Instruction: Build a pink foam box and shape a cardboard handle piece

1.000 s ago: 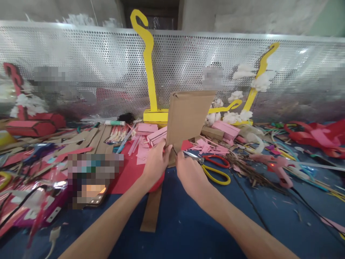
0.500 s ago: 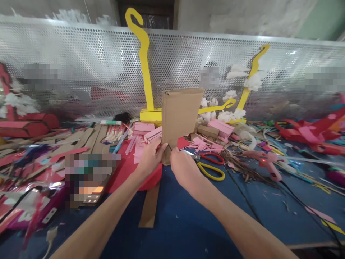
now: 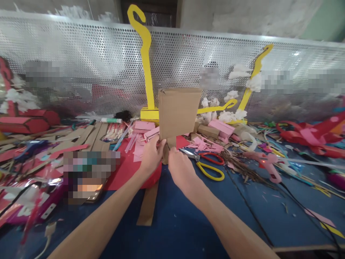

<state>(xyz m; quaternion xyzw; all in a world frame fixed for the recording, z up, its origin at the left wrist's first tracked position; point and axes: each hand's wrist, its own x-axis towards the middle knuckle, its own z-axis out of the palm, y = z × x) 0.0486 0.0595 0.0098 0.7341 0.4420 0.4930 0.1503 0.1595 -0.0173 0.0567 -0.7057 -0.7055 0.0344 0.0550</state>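
A brown cardboard piece point(image 3: 179, 113) stands upright in front of me, with a wide flat upper panel and a narrower strip below. My left hand point(image 3: 151, 155) pinches the left side of that lower strip between thumb and fingers. Closed against the strip's right side is my right hand point(image 3: 181, 166), its fingertips hidden behind the fist. A thin dark line shows at the cardboard between the two hands; I cannot tell what it is. Scissors point(image 3: 210, 169) with red and yellow handles lie just right of my right hand. Under my left forearm is a flat cardboard strip point(image 3: 147, 207).
Red sheet point(image 3: 121, 174) lies on the blue table point(image 3: 183, 230). A pink glue gun point(image 3: 271, 167) with a lit light and cord is at right. Yellow hooked shapes point(image 3: 147, 64) stand before a perforated metal barrier point(image 3: 102, 68). Paper and cardboard scraps clutter the left.
The cardboard has shifted slightly left and turned a little, both hands staying closed at its lower strip. The whole view has moved slightly.
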